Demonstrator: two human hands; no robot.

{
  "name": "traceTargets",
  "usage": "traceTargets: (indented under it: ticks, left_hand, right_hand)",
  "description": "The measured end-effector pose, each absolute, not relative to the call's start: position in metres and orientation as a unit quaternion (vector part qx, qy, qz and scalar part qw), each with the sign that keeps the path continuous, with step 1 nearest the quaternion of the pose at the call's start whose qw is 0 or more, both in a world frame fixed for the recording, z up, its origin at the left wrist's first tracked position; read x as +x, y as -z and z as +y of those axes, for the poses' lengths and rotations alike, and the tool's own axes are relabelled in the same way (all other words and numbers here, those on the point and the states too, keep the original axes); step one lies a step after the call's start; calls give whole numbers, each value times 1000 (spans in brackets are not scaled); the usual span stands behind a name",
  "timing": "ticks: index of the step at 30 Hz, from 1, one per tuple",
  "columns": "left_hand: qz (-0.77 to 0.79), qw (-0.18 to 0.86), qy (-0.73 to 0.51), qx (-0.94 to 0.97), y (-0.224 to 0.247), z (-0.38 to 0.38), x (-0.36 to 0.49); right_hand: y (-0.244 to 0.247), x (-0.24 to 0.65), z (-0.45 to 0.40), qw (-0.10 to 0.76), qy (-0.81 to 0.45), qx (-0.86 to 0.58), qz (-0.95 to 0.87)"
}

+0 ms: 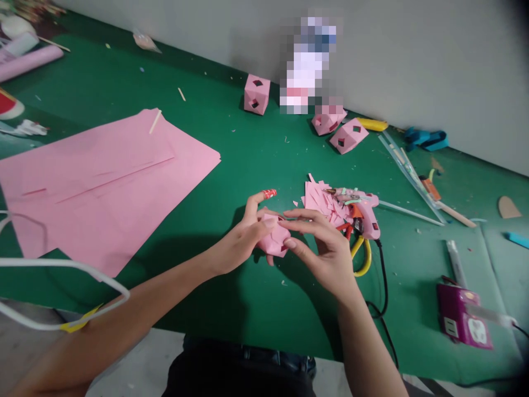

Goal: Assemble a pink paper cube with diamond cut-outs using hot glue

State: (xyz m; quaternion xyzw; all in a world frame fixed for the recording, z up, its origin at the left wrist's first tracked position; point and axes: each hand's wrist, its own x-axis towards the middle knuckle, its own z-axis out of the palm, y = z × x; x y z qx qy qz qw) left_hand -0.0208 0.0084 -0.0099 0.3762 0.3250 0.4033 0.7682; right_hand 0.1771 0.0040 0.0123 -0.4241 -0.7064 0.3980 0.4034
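A small pink folded-paper shape (273,238) with openings in its faces is held above the green table, near its front edge. My left hand (244,238) grips it from the left, thumb on top and other fingers mostly hidden beneath it. The left forefinger, wrapped in red patterned tape at its tip, points away from the shape. On the other side, my right hand (324,245) has its thumb and fingertips against the paper's right edge. Just beyond the right hand lie pink paper scraps (324,201) and a pink glue gun (366,212).
Finished-looking pink paper shapes (257,95) stand near the wall. Large pink sheets (124,182) cover the left. Yellow-handled tool (362,256), glue sticks (407,171) and a purple power box (463,317) lie right. A white cable (82,264) loops over my left forearm.
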Motion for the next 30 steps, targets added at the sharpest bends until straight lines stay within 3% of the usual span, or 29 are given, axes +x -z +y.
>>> traceTargets:
  ticks: [7, 15, 19, 30]
  left_hand:
    - [340, 731, -420, 418, -1, 6, -24]
    - [329, 735, -367, 466, 0, 5, -26]
    - [316, 734, -394, 454, 0, 3, -24]
    - [334, 408, -509, 680, 10, 1, -21]
  right_hand:
    - [-6, 178, 4, 458, -411, -439, -654]
    - [-17, 185, 5, 384, -454, -352, -723]
    - [-17, 185, 6, 403, -445, -359, -715]
    - [-3, 170, 1, 502, -310, -416, -692]
